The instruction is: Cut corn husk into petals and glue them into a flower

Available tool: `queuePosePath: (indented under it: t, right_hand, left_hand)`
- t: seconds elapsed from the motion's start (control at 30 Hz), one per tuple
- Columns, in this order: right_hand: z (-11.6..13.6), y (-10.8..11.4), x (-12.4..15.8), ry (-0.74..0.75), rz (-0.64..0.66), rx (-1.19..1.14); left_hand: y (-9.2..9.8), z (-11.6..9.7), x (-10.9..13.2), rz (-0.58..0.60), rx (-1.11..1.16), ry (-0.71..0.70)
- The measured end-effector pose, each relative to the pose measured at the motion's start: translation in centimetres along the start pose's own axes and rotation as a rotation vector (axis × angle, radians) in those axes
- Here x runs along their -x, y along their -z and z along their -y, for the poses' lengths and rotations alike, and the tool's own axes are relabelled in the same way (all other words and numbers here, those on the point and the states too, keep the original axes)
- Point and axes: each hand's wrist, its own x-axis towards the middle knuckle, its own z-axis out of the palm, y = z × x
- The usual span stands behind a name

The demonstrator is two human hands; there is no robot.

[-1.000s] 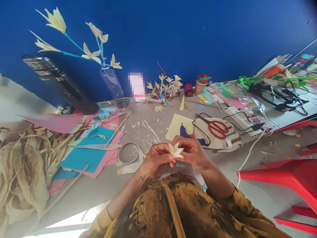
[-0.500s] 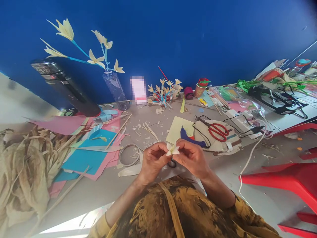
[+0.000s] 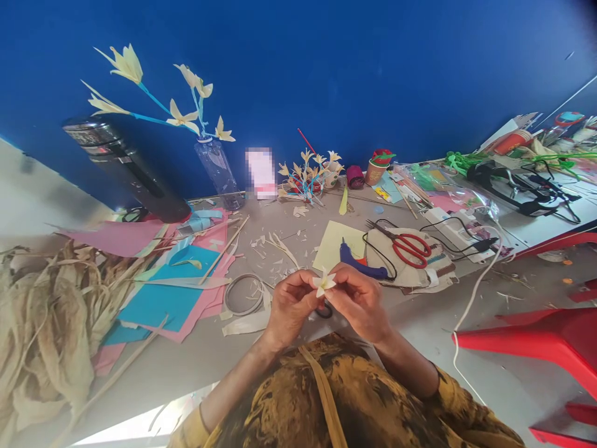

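A small cream flower (image 3: pixel 323 282) made of pale petals sits between both of my hands, just above the table's near edge. My left hand (image 3: pixel 290 306) pinches it from the left, fingers curled shut. From the right, my right hand (image 3: pixel 360 300) pinches the same flower. A dark ring-shaped thing (image 3: pixel 323 310) shows on the table below the hands, partly hidden. A blue glue gun (image 3: pixel 358 261) lies just beyond my right hand on a yellow sheet (image 3: pixel 332 241).
Red scissors (image 3: pixel 409 245) lie on a round mat at right. Blue and pink paper sheets (image 3: pixel 161 297) and dried husks (image 3: pixel 46 317) fill the left. A bottle with finished flowers (image 3: pixel 218 167), a black flask (image 3: pixel 125 169) and a white power strip (image 3: pixel 450 225) stand farther back. Red chairs (image 3: pixel 536 342) are at right.
Both hands have kept hold of the flower and shifted it slightly up and away from me. The view has tilted a little downward.
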Motion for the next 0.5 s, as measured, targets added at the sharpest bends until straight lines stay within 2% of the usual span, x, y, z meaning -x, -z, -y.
queuePosePath:
  t: [0.17, 0.27, 0.5]
  right_hand:
    - [0.45, 0.39, -0.20, -0.059, 0.086, -0.041]
    - [0.33, 0.47, -0.25, -0.079, 0.068, -0.010]
    - [-0.06, 0.04, -0.09, 0.118, -0.007, 0.120]
  left_hand:
    - [0.20, -0.03, 0.09, 0.015, -0.007, -0.004]
    - [0.27, 0.05, 0.09, 0.020, 0.012, -0.011]
    - [0.21, -0.17, -0.10, -0.033, 0.030, 0.006]
